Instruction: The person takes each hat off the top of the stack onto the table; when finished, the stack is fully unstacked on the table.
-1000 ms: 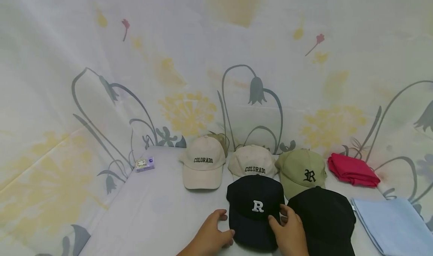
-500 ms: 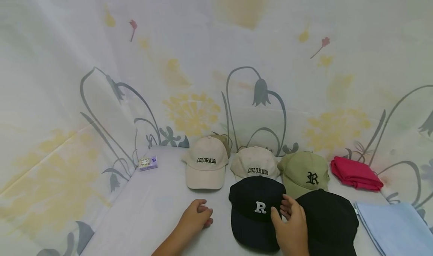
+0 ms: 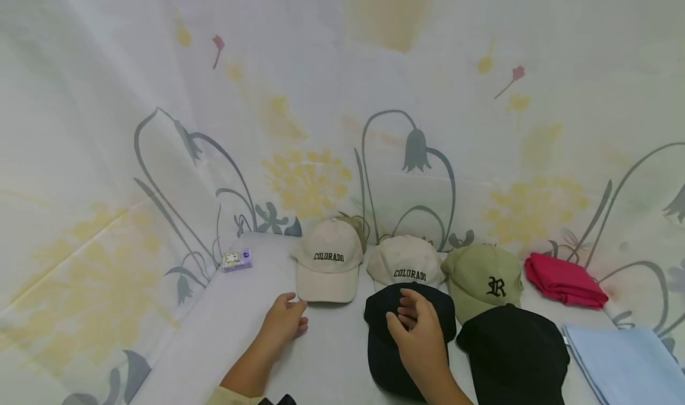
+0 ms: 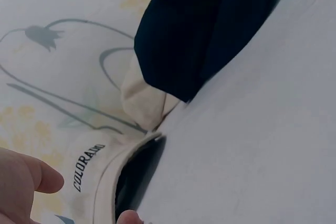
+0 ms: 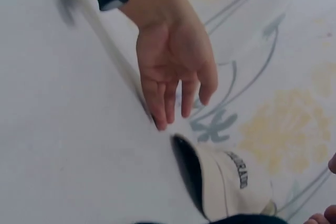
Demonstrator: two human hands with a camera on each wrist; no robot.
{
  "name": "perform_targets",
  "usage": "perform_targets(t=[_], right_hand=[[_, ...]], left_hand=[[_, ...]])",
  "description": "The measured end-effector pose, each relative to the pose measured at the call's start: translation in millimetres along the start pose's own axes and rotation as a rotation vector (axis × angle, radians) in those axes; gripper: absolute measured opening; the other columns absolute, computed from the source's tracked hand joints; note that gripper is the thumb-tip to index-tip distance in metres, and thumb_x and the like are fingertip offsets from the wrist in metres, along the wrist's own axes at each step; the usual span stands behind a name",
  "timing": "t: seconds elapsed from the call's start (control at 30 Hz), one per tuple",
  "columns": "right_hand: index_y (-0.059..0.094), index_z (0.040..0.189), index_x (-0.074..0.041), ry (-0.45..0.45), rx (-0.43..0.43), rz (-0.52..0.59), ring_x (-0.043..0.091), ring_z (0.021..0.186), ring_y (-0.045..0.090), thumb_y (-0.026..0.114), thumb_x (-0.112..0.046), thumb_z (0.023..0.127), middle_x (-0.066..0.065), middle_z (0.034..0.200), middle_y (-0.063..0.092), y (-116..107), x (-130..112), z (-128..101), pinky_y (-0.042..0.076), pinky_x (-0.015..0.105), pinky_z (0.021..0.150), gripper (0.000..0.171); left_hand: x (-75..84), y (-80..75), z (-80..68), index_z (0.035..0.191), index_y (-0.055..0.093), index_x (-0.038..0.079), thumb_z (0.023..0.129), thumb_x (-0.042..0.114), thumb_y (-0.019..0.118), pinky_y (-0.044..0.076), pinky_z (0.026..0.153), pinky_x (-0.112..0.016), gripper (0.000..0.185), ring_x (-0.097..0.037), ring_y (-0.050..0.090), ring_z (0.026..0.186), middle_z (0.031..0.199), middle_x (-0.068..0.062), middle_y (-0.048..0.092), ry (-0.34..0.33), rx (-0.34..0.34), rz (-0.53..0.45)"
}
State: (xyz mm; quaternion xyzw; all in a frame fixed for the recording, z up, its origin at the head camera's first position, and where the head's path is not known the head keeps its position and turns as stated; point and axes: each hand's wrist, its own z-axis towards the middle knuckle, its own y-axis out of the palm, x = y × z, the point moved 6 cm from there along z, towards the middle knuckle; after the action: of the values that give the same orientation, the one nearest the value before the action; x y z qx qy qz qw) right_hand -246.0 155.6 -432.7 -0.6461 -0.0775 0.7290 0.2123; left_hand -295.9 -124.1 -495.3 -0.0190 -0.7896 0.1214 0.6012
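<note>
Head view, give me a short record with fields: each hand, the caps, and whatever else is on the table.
left hand: open, by the brim of the left Colorado cap, not holding it
right hand: fingers loosely curled over the navy cap; grip unclear
other caps: second Colorado cap, green cap, black cap
cloths: red cloth, blue cloth
small box: at the table's far left
</note>
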Motion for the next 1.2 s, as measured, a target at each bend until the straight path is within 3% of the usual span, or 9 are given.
perform_targets(t=[0.4, 0.63, 0.97, 1.2], right_hand=[[0.058, 0.141, -0.009, 0.039, -0.108, 0.078, 0.024, 0.116, 0.062, 0.070, -0.019, 0.097, 0.012, 0.133, 0.060, 44, -27, 32, 0.057, 0.040, 0.094, 0.047], [0.056, 0.143, -0.007, 0.062, -0.136, 0.091, 0.030, 0.121, 0.060, 0.068, -0.020, 0.098, 0.018, 0.136, 0.058, 67, -22, 60, 0.056, 0.044, 0.094, 0.049], [0.054, 0.145, -0.002, 0.114, -0.077, 0.135, 0.033, 0.121, 0.056, 0.065, -0.014, 0.098, 0.019, 0.135, 0.056, 92, -15, 92, 0.053, 0.046, 0.097, 0.050], [0.056, 0.140, -0.003, 0.158, -0.021, 0.105, 0.033, 0.113, 0.058, 0.065, -0.014, 0.097, 0.019, 0.128, 0.057, 113, -5, 106, 0.052, 0.045, 0.090, 0.046]], left_hand=[[2.0, -2.9, 24.5, 0.157, 0.031, -0.006, 0.104, 0.019, 0.053, 0.064, 0.070, -0.029, 0.062, -0.019, 0.073, 0.080, 0.146, -0.031, 0.046, -0.018, 0.020, -0.041], [0.1, -2.5, 40.7, 0.158, 0.030, -0.006, 0.104, 0.020, 0.054, 0.064, 0.072, -0.029, 0.064, -0.020, 0.073, 0.083, 0.153, -0.030, 0.042, -0.013, -0.005, -0.075], [-4.4, -6.0, 49.1, 0.157, 0.031, -0.007, 0.105, 0.017, 0.054, 0.064, 0.074, -0.030, 0.062, -0.020, 0.072, 0.082, 0.151, -0.029, 0.042, -0.012, -0.018, -0.156], [-7.4, -5.2, 53.4, 0.157, 0.032, -0.006, 0.105, 0.013, 0.056, 0.064, 0.077, -0.030, 0.061, -0.021, 0.072, 0.088, 0.155, -0.028, 0.041, 0.010, -0.034, -0.173]])
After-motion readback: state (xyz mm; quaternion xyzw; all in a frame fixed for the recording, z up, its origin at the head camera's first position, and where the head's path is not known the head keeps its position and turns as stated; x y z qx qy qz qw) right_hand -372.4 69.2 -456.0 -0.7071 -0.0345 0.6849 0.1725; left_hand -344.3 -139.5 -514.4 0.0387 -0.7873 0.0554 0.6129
